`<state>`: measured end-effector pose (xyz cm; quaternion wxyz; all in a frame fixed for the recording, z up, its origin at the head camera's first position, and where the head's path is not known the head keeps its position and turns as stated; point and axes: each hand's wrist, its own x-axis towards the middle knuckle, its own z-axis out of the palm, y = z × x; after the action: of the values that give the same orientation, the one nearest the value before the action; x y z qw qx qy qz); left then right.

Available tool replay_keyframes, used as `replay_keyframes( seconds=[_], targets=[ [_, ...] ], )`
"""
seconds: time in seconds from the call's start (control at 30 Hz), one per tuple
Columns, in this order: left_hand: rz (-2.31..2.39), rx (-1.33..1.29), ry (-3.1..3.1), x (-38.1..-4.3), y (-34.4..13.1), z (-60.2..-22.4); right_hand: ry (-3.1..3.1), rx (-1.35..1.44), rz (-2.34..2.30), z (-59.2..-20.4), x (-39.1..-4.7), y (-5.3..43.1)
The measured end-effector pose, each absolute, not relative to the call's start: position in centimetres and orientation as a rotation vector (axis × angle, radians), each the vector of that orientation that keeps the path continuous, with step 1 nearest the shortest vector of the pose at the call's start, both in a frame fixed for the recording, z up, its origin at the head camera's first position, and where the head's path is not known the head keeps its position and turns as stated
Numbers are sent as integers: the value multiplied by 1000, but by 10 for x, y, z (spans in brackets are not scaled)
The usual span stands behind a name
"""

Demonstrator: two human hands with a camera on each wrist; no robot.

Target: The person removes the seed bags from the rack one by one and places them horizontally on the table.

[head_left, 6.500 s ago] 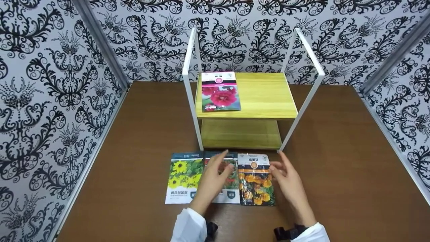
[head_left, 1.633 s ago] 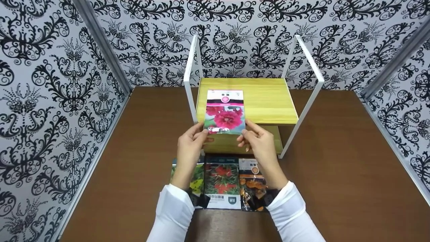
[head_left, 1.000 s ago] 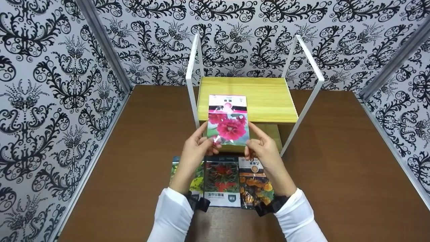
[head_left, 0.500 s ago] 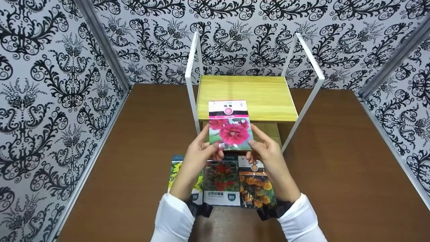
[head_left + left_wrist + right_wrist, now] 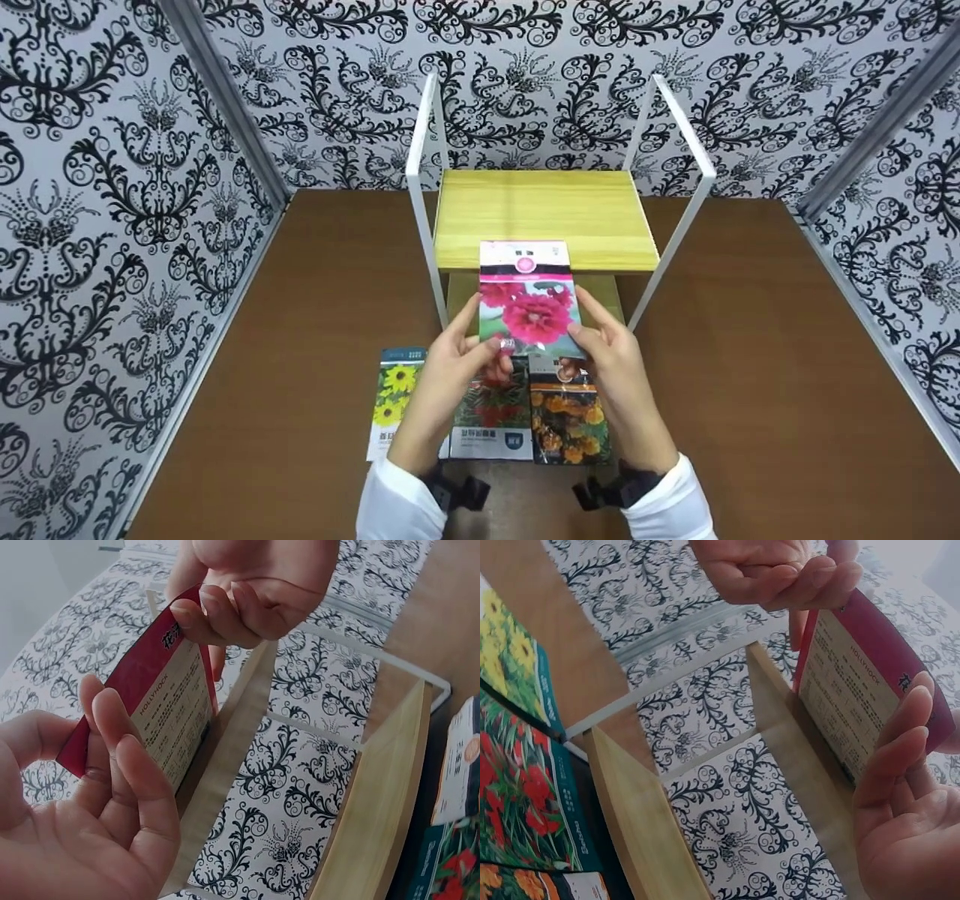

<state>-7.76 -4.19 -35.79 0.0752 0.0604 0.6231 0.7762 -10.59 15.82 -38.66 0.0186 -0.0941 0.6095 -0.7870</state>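
Note:
A hollyhock seed packet (image 5: 534, 311) with a pink flower front is held up before the shelf rack. My left hand (image 5: 448, 367) pinches its lower left corner, thumb on the front. The lower right corner is gripped by my right hand (image 5: 619, 367) in the same way. Both wrist views show the packet's printed back (image 5: 180, 709), with fingers behind it. Below, three seed packets lie side by side on the table: yellow flowers (image 5: 395, 386) partly under the left forearm, red flowers (image 5: 491, 442) in the middle, and orange flowers (image 5: 568, 420) by the right forearm.
The rack has a white frame (image 5: 681, 225) and two wooden boards. Its upper board (image 5: 555, 210) is bare; the packet and hands partly hide the lower board (image 5: 600, 296). Patterned walls (image 5: 517, 90) enclose the brown table (image 5: 750, 337) at the back and sides.
The hollyhock packet lay on the upper board's left side earlier, with my hands at the table packets. Both hands then took it up and have drawn it down towards me, slightly right.

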Motion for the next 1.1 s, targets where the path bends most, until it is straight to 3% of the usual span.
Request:
replay_keyframes(
  seconds=[0.37,1.1],
  targets=[
    [2428,193,1780,-71,-32,-380,1860,-221,-2519,-385,-88,163],
    [2378,287,1809,-51,-9,-389,1752,-176,-2668,-394,-59,180]
  ],
)
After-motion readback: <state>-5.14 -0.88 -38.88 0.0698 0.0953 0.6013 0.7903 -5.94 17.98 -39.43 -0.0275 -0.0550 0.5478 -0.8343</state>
